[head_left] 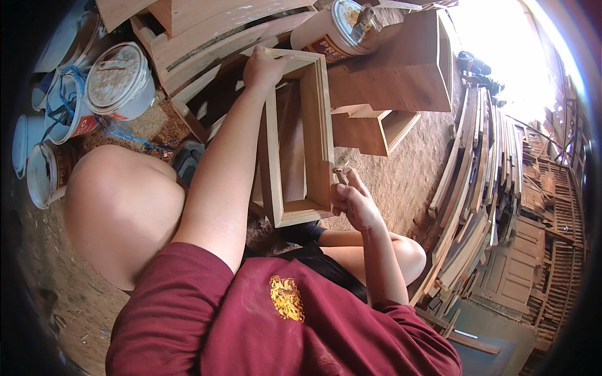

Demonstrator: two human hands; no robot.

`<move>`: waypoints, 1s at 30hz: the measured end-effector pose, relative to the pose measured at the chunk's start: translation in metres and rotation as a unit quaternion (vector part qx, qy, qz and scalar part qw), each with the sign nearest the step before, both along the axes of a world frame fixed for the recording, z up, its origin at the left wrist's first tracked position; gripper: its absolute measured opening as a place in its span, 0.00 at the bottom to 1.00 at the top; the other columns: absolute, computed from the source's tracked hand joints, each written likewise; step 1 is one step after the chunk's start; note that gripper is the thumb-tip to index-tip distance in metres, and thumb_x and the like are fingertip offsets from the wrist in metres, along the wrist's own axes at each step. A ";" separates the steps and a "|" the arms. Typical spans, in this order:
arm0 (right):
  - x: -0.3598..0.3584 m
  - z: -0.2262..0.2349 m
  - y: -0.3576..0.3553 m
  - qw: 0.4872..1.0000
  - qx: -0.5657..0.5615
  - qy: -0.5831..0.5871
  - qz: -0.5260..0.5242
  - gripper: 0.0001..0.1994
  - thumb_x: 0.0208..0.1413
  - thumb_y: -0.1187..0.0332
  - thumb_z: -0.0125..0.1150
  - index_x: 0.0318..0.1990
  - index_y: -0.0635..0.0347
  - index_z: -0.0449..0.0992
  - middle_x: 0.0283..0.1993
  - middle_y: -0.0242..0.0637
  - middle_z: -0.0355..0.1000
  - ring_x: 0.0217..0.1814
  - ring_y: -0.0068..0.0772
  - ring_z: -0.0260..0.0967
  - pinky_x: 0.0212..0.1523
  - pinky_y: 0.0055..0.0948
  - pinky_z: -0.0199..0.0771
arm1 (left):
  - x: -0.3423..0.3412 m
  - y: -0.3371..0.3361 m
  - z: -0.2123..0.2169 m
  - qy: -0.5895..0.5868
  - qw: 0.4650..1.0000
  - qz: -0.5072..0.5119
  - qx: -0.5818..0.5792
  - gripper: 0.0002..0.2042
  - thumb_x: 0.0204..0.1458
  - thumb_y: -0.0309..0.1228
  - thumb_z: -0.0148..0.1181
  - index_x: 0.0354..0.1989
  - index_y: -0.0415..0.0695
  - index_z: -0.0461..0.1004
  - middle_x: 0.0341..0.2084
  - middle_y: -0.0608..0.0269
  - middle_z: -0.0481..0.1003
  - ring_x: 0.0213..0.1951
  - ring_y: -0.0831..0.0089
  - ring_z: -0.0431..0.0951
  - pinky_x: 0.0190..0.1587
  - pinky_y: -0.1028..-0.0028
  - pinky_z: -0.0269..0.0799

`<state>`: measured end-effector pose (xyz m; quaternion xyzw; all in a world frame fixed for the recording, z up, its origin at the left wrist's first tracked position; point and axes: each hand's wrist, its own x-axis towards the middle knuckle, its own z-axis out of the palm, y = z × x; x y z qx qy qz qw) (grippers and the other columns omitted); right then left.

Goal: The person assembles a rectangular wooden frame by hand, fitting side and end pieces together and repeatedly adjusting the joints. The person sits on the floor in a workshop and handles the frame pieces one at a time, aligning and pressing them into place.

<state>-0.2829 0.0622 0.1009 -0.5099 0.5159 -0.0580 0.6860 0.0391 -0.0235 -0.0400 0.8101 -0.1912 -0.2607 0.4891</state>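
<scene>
A rectangular wooden frame of pale planks stands in front of me on the sawdust floor. My left hand reaches out and grips its far top corner. My right hand rests against the frame's right side near the lower corner, its fingers closed around a small tool whose kind I cannot make out. My raised left knee sits to the left of the frame.
Several white plastic buckets stand at the left. A white tub lies on wooden boxes behind the frame. Stacked planks and panelled doors fill the right side. A smaller wooden frame lies beyond.
</scene>
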 end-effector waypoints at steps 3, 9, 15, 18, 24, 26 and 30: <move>-0.005 -0.006 -0.012 0.999 -0.031 0.000 -0.007 0.18 0.63 0.65 0.50 0.58 0.60 0.70 0.33 0.33 0.68 0.30 0.25 0.66 0.30 0.28 0.71 | 0.003 0.001 -0.002 -0.001 1.000 0.000 -0.005 0.36 0.42 0.54 0.74 0.51 0.38 0.71 0.48 0.46 0.79 0.52 0.51 0.80 0.54 0.57 0.75; 0.005 -0.019 -0.006 0.933 -0.308 0.179 0.056 0.12 0.64 0.63 0.56 0.45 0.62 0.76 0.33 0.40 0.76 0.32 0.30 0.74 0.32 0.32 0.75 | -0.001 0.002 0.005 -0.008 1.000 0.002 0.000 0.34 0.42 0.53 0.74 0.49 0.39 0.72 0.47 0.47 0.80 0.50 0.51 0.81 0.53 0.58 0.76; 0.029 -0.020 0.013 0.775 -0.544 0.285 0.150 0.08 0.59 0.62 0.61 0.36 0.57 0.78 0.29 0.44 0.76 0.32 0.52 0.76 0.36 0.43 0.73 | 0.000 -0.001 0.001 0.044 0.999 -0.001 -0.012 0.34 0.42 0.53 0.74 0.49 0.38 0.72 0.47 0.45 0.80 0.50 0.51 0.81 0.53 0.58 0.76; 0.038 -0.020 0.019 0.733 -0.560 0.349 0.166 0.10 0.59 0.60 0.60 0.31 0.56 0.75 0.30 0.45 0.77 0.34 0.54 0.76 0.34 0.48 0.72 | 0.003 -0.001 -0.009 0.002 1.000 -0.008 -0.025 0.38 0.44 0.54 0.73 0.54 0.34 0.70 0.48 0.41 0.78 0.50 0.50 0.80 0.52 0.59 0.76; 0.037 -0.028 0.012 0.708 -0.556 0.396 0.179 0.10 0.57 0.61 0.60 0.29 0.56 0.71 0.28 0.44 0.75 0.32 0.54 0.75 0.31 0.49 0.71 | 0.001 0.002 -0.002 -0.004 1.000 -0.011 -0.014 0.41 0.44 0.55 0.72 0.57 0.32 0.69 0.50 0.39 0.77 0.53 0.49 0.79 0.55 0.58 0.74; 0.038 -0.033 0.013 0.701 -0.577 0.381 0.174 0.10 0.57 0.61 0.60 0.28 0.55 0.71 0.28 0.43 0.75 0.31 0.54 0.75 0.31 0.49 0.71 | -0.002 0.003 0.004 -0.009 1.000 -0.004 -0.008 0.37 0.43 0.53 0.73 0.53 0.35 0.70 0.50 0.42 0.78 0.52 0.50 0.79 0.55 0.58 0.75; 0.037 -0.039 0.011 0.698 -0.592 0.361 0.179 0.11 0.56 0.61 0.61 0.28 0.55 0.71 0.28 0.42 0.75 0.30 0.55 0.75 0.31 0.49 0.72 | -0.002 0.003 0.007 -0.007 1.000 -0.001 -0.005 0.35 0.43 0.52 0.73 0.52 0.36 0.71 0.49 0.44 0.78 0.52 0.51 0.79 0.54 0.58 0.75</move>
